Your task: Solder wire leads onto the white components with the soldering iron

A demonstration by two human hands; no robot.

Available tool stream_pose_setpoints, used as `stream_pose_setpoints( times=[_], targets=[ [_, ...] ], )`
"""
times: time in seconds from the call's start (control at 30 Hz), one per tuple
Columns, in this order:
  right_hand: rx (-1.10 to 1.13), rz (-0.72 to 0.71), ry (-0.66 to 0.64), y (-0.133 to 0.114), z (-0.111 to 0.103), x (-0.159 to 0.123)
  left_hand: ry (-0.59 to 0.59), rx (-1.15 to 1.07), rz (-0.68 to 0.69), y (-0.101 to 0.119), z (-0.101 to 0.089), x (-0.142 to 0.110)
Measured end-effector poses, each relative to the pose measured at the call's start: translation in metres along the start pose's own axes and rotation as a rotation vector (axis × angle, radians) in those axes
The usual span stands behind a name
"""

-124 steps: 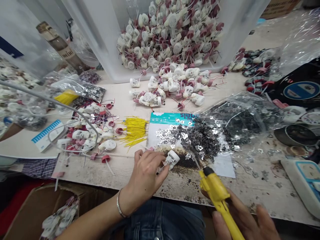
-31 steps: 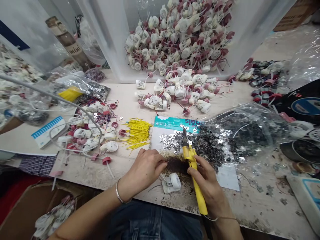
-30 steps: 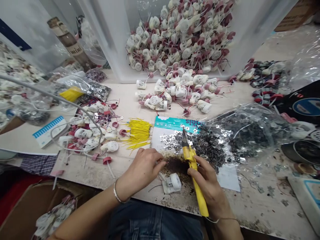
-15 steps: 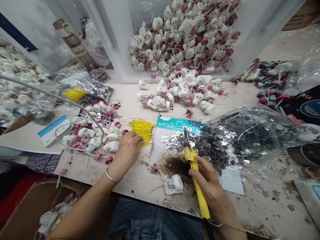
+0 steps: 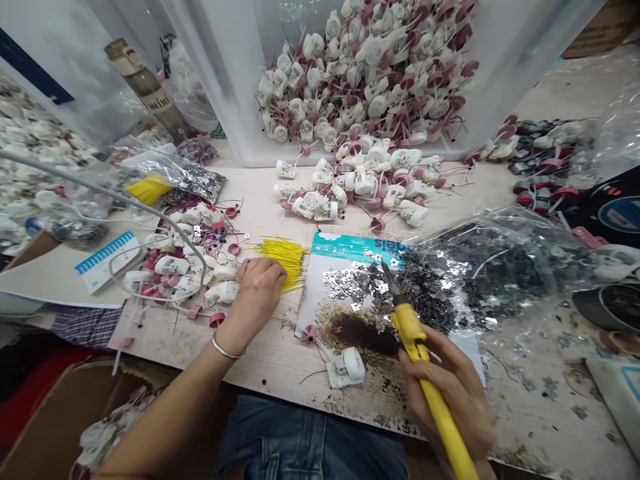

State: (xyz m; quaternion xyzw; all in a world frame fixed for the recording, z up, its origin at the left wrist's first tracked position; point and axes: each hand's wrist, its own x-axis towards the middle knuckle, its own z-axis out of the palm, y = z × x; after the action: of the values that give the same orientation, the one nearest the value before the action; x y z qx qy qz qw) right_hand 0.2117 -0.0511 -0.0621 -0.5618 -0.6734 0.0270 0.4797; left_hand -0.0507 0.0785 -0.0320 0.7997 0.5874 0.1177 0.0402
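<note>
Your right hand [image 5: 447,390] clenches a yellow soldering iron [image 5: 413,340], your left hand [image 5: 257,297] lies, grip unclear, against yellow wires [image 5: 285,263]; one white unit [image 5: 347,368] sits below the card [image 5: 340,280], a full bin [image 5: 215,80] beyond it.

Soldering iron [image 5: 425,380] shifted right — left hand [image 5: 260,293] by wires [image 5: 285,257].

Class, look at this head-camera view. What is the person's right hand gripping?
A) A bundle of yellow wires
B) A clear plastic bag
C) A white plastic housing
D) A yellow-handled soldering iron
D. The right hand is wrapped around the yellow handle of the soldering iron, while the yellow wires lie by the left hand.
</note>
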Motion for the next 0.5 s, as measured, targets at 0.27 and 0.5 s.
stream_pose_setpoints(
  times=[0.27, 0.5],
  targets=[
    [-0.082, 0.039, 0.141, -0.016, -0.029, -0.016, -0.003, -0.010, 0.085, 0.000, 0.004, 0.006],
    [-0.084, 0.089, 0.178, -0.017, -0.036, -0.040, 0.319, -0.210, 0.264, 0.016, -0.004, 0.009]
  ],
)
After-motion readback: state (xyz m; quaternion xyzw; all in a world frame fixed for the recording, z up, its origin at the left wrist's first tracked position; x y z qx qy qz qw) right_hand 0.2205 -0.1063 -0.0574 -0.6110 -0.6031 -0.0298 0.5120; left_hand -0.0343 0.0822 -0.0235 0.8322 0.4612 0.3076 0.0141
